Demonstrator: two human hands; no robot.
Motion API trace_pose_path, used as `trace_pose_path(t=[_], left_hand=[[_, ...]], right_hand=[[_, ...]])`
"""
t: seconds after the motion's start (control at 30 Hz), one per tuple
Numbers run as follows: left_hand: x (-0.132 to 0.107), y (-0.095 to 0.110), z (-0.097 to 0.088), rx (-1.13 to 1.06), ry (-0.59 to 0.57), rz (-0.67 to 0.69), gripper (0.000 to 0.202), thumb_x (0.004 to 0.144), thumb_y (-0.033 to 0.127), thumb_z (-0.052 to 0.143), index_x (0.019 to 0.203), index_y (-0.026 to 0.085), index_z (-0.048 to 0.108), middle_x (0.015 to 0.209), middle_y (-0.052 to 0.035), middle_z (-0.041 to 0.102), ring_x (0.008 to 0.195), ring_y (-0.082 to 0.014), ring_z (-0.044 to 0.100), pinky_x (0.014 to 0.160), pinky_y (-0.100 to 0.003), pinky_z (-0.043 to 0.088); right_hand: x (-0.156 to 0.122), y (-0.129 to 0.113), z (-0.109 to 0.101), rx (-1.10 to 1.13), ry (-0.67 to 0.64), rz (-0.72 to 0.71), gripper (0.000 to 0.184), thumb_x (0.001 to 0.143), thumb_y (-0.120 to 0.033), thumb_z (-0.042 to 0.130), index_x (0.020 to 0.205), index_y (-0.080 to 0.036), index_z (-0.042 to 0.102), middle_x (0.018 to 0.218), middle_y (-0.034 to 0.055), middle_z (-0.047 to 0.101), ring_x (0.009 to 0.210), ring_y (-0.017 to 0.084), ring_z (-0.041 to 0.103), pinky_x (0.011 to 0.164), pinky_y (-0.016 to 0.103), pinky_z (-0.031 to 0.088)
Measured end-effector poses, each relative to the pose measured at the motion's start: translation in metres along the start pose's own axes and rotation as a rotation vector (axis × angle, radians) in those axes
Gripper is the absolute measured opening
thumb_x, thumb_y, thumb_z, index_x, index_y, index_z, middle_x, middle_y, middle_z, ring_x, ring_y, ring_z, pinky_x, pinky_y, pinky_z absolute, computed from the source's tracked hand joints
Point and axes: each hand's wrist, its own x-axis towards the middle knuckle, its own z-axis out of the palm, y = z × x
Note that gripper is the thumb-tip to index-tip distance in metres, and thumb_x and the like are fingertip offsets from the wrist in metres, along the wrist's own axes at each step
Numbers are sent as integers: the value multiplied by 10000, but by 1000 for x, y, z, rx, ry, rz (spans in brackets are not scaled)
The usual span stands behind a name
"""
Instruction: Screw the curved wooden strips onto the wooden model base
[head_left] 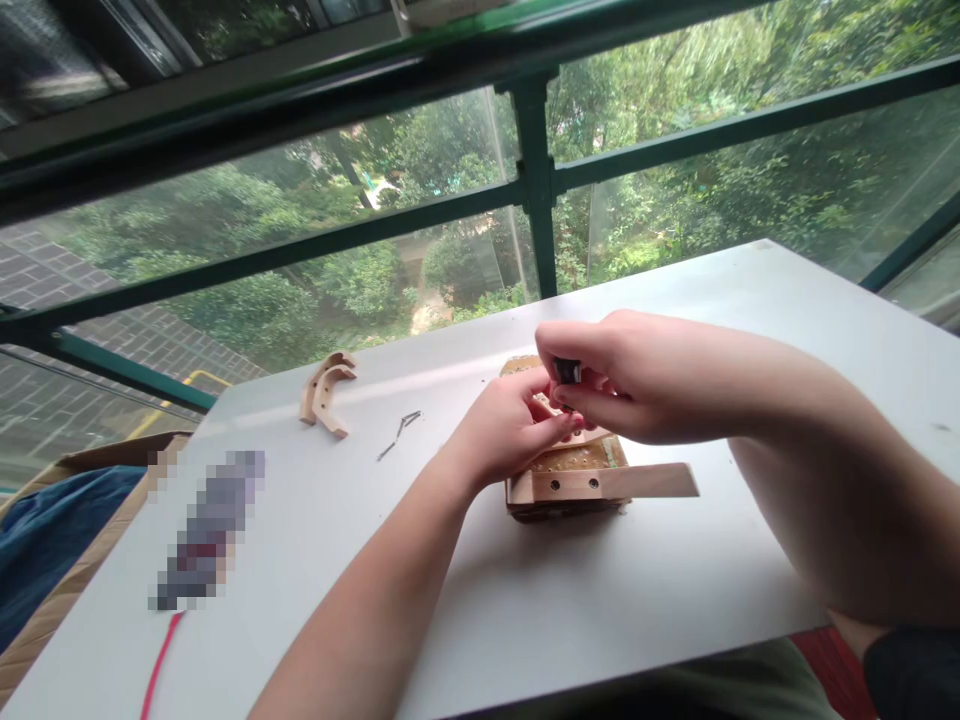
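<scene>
My right hand (600, 375) is closed around the short black handle of a screwdriver (568, 371), held upright; its tip is hidden by my fingers. Close beside it, my left hand (517, 425) has thumb and fingers pinched together below the handle; what they pinch is hidden. Both hands are over a brown block with several small holes (559, 460), resting on the table. Along its near side lies a pale wooden strip (622, 483) with two dark round holes, jutting out to the right. Another wooden piece (592, 437) shows partly under my fingers.
Two curved wooden pieces (326, 395) lie at the table's back left. Several thin screws (400, 433) lie between them and my left arm. A blurred-out object (214, 525) with a red cord (160, 660) is at left. Green-framed windows (534, 180) border the white table (330, 560).
</scene>
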Motion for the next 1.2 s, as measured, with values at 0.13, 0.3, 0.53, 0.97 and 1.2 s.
trace_pose_path(t=[0.13,0.3,0.53,0.97,1.2], left_hand=[[0,2,-1,97,44,19,196,816,330,685,909,159,700,790,-19,736,731,-167,706,615,-238,523],[1,3,-3,170,33,12,141,818,304,666,853,172,700,773,-17,724,744,-176,693,621,-253,516],[2,3,-3,159,41,2,246,797,367,704,934,162,700,834,-50,740,811,-217,709,682,-296,566],[2,7,-5,131,-71,22,188,847,330,667,925,176,741,867,-30,772,784,-173,705,713,-264,539],[1,7,-6,204,-64,72,162,860,303,659,903,176,751,854,-17,763,792,-162,697,732,-248,523]], right_hand=[[1,1,2,6,6,-34,128,911,-237,511,827,-223,415,607,-49,460,550,101,346,559,279,204],[3,4,4,30,17,-127,110,924,-225,506,1025,-202,542,795,14,608,653,126,454,598,265,275],[2,6,2,60,-5,-159,84,884,-126,493,873,-187,548,781,26,631,636,119,455,583,266,273],[6,9,-2,18,24,32,45,852,-238,594,841,-198,614,714,-9,639,590,105,462,582,272,273],[6,8,0,17,24,12,77,860,-241,599,797,-196,591,655,-25,588,571,93,413,575,274,250]])
